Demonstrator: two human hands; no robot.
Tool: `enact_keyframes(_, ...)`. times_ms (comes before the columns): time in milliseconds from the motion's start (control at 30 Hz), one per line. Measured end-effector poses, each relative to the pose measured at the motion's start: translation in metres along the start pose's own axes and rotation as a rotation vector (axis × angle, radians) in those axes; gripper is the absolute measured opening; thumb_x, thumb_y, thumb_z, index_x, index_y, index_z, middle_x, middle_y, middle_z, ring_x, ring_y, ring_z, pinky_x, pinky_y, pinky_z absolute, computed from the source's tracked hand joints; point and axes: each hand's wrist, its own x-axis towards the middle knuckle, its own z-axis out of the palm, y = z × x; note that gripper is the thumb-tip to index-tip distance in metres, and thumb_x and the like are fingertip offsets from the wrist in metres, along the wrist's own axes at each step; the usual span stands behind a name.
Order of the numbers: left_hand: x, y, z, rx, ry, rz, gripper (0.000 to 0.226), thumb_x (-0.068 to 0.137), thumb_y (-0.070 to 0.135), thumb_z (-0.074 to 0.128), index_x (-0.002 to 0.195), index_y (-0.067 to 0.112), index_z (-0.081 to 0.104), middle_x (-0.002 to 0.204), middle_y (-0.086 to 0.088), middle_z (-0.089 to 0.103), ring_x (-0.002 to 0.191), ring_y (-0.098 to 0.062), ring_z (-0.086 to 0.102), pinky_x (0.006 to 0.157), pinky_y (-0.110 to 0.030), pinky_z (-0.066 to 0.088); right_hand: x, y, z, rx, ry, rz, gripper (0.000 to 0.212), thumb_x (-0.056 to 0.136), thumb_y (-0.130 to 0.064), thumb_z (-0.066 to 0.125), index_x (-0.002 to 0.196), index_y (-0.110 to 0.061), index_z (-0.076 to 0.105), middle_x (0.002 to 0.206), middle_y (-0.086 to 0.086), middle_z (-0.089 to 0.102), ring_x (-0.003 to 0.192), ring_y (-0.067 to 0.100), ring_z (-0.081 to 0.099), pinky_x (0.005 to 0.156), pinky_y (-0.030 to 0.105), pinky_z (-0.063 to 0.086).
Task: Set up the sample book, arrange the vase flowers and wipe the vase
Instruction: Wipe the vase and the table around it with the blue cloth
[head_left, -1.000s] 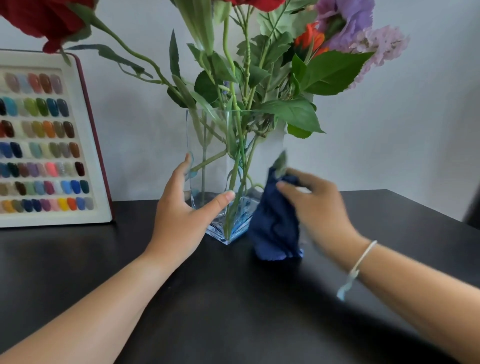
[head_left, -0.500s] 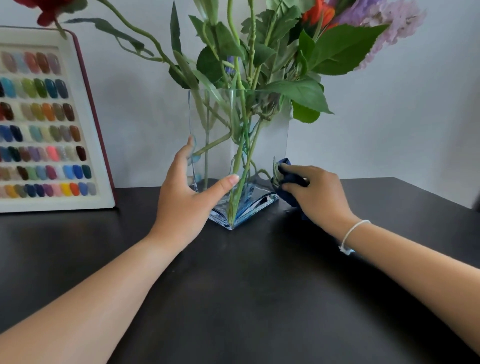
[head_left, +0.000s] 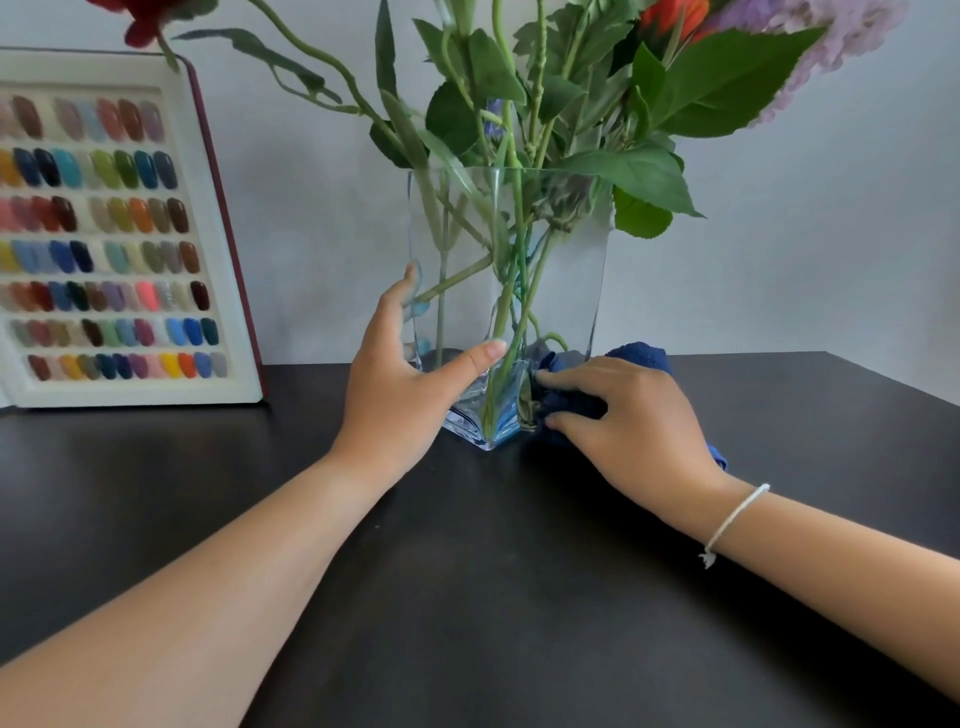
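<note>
Vase: a clear, square glass vase (head_left: 561, 291) stands upright on the dark table (head_left: 467, 597), near its back edge, with one corner turned toward the camera.
Flowers: green stems and leaves (head_left: 519, 156) stand in the vase — red, orange and lilac blooms reach the top edge of the view.
Left hand: the left hand (head_left: 400, 395) grips the vase low on its left side, thumb across the front face, fingers curved round the far side.
Right hand: the right hand (head_left: 628, 415) clutches a dark blue cloth (head_left: 644, 356) and presses it against the lower right face of the vase, just above the table.
Wrist: a thin white bracelet (head_left: 732, 519) circles the right wrist.
Sample book: the sample book (head_left: 119, 234) stands open and upright at the left, against the wall — rows of coloured nail tips face forward, well apart from the vase.
</note>
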Motion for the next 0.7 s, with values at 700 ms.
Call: enact_keyframes(700, -0.0017, -0.0031, -0.0021, 0.026, 0.004, 0.012, 0.097, 0.049, 0.065, 0.066, 0.135, 0.043, 0.027, 0.139, 0.015, 0.041, 0.124, -0.011, 0.045, 0.104, -0.038, 0.04, -0.0053, -0.0029, -0.0045, -0.168, -0.133, -0.1, 0.06, 0.076, -0.037, 0.066, 0.131, -0.025, 0.045, 0.125, -0.003, 0.058, 0.117, 0.022, 0.047, 0.099, 0.04, 0.035)
